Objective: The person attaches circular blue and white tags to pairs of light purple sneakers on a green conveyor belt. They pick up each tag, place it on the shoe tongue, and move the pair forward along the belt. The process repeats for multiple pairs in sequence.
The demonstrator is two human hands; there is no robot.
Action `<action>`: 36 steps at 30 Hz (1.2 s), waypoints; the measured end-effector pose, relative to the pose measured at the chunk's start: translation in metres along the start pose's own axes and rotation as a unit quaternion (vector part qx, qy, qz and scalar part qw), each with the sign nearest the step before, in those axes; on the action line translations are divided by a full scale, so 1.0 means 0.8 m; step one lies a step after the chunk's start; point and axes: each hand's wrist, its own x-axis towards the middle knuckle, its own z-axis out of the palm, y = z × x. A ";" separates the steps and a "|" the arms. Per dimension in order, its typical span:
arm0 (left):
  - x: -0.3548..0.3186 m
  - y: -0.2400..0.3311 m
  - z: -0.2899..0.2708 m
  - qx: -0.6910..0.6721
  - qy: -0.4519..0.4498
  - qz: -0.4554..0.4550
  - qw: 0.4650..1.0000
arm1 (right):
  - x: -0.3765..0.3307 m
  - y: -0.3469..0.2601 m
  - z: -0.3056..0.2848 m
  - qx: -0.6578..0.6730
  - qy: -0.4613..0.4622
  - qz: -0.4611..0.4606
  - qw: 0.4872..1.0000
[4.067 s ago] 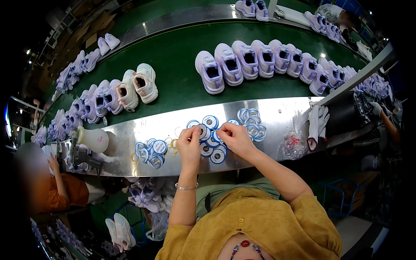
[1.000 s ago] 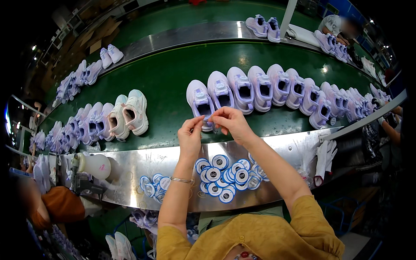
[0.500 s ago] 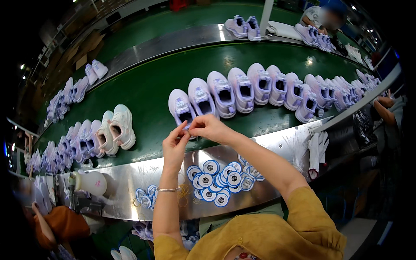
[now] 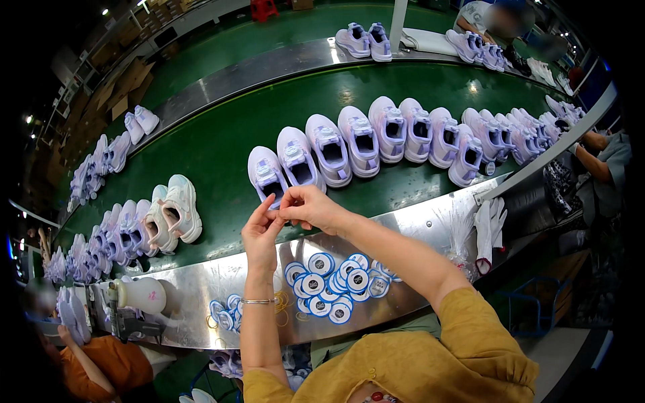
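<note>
My left hand [image 4: 259, 235] and my right hand [image 4: 313, 208] meet over the near edge of the green belt, fingertips pinched together. Whatever sits between them is too small to make out. Just beyond them stands the nearest lilac sneaker [image 4: 263, 163], its opening toward me, at the left end of a curved row of similar sneakers [image 4: 359, 134]. Below the hands, round white tags [image 4: 321, 263] with blue rims lie in a loose pile on the metal ledge [image 4: 201, 272]. Thin yellow rubber bands [image 4: 283, 310] lie beside my left wrist.
Another lilac row with a whitish pair [image 4: 180, 209] stands on the belt [image 4: 222, 148] at left. A white container [image 4: 144, 295] is on the ledge's left. White gloves [image 4: 489, 232] hang at right by a slanted metal bar [image 4: 551, 158]. Co-workers sit on both sides and across.
My hands stay pinched together, the right fingers now overlapping the left fingertips more. The whole view has shifted a little, so the shoes appear farther left.
</note>
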 end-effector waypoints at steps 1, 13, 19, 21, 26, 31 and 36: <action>0.000 -0.001 0.001 -0.009 0.000 -0.002 1.000 | -0.002 0.003 0.000 0.016 -0.003 -0.002 1.000; 0.000 -0.002 0.007 0.378 0.107 0.151 0.907 | -0.035 -0.003 -0.027 -0.092 0.046 -0.034 0.994; 0.047 -0.013 0.073 0.570 -0.042 0.288 0.768 | -0.153 -0.053 -0.137 -0.243 0.242 -0.129 0.931; 0.058 -0.034 0.076 0.654 -0.068 0.259 0.707 | -0.215 -0.067 -0.176 -0.337 0.299 -0.145 0.881; 0.031 -0.025 0.124 0.547 -0.045 0.285 0.786 | -0.357 -0.078 -0.237 -0.488 0.379 0.019 0.786; -0.041 -0.042 0.230 0.462 -0.198 0.321 0.803 | -0.338 -0.023 -0.266 -0.615 0.371 0.082 0.691; -0.108 -0.084 0.294 0.420 -0.271 0.277 0.820 | -0.278 -0.006 -0.296 -0.669 0.327 0.138 0.653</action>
